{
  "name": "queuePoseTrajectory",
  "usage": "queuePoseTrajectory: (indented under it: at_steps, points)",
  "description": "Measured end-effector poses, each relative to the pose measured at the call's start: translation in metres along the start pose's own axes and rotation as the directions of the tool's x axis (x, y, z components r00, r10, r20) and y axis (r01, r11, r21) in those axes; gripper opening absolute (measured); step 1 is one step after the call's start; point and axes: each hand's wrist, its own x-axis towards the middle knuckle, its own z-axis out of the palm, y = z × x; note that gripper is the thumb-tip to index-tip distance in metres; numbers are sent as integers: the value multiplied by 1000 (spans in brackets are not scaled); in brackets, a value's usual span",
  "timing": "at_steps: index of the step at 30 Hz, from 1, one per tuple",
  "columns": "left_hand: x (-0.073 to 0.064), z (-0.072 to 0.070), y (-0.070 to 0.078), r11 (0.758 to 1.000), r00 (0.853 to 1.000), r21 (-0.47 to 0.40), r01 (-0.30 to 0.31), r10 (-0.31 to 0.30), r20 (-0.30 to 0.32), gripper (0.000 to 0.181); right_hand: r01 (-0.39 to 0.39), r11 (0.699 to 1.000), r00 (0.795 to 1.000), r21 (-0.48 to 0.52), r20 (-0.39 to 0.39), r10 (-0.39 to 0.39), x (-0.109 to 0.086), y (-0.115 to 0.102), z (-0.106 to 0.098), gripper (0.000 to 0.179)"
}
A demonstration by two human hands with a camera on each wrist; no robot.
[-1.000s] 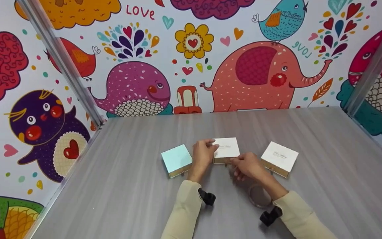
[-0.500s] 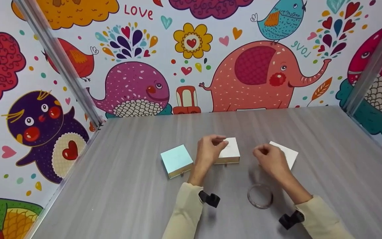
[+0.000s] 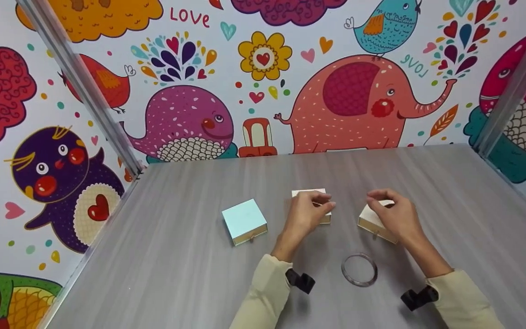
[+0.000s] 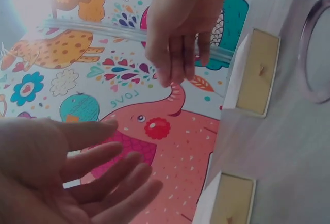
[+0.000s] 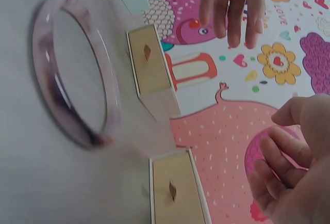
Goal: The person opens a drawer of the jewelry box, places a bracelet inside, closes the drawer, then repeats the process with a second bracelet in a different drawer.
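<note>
My left hand [image 3: 306, 214] hovers over the middle white box [image 3: 299, 192], covering much of its top. Its fingers are relaxed and hold nothing in the left wrist view. Over the right-hand white box [image 3: 367, 218] is my right hand [image 3: 397, 214], fingers loosely bent with nothing between them. Both white boxes have gold fronts with a small pull tab, plain in the right wrist view on the middle box [image 5: 149, 59] and the right one [image 5: 175, 188]. A marbled purple-and-clear bangle [image 5: 49, 61] lies on the table in front of them.
A pale turquoise box [image 3: 244, 218] with a gold front sits left of the white ones. The grey wood-grain table [image 3: 176, 256] ends at a wall [image 3: 263, 100] printed with cartoon animals. Metal posts [image 3: 82, 87] stand at the corners.
My right hand has left the middle box's front and moved right, over the right-hand box. The left hand has shifted right across the middle box. The bangle now shows fully.
</note>
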Motion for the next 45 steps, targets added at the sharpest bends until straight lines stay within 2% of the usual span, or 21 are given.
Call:
queuePoseTrajectory:
  at_steps: [4,11,14,20,26,30,37,40,45]
  points:
    - [0,10,-4,1000,999,25,6,-7,45,23,13,1000,1000,-9,-23,-13,4,9,-7,27]
    - [3,26,-13,997,994,42,71,-74,75,25,-1,1000,998,-26,-63,0,7,27,-17,27]
    - [5,36,-12,995,991,26,98,-100,92,24,-15,999,998,-40,-54,13,9,33,-22,30]
    - [8,52,-11,986,981,74,148,-156,117,24,0,1000,1000,-30,-24,0,12,44,-26,36]
    - [9,63,-9,970,956,45,239,-243,166,21,-31,999,999,-40,25,32,14,54,-28,51]
    - [11,71,-8,960,939,6,279,-274,207,18,-59,997,998,-56,33,61,15,57,-29,57]
    - [14,87,-7,947,931,-22,319,-309,193,15,-71,995,994,-65,78,76,19,63,-26,64]
    - [15,93,-6,935,920,-41,353,-338,198,17,-80,995,991,-53,107,85,20,66,-25,68]
    - [15,100,-5,903,901,-121,413,-386,199,19,-81,996,986,-39,140,86,20,73,-24,72]
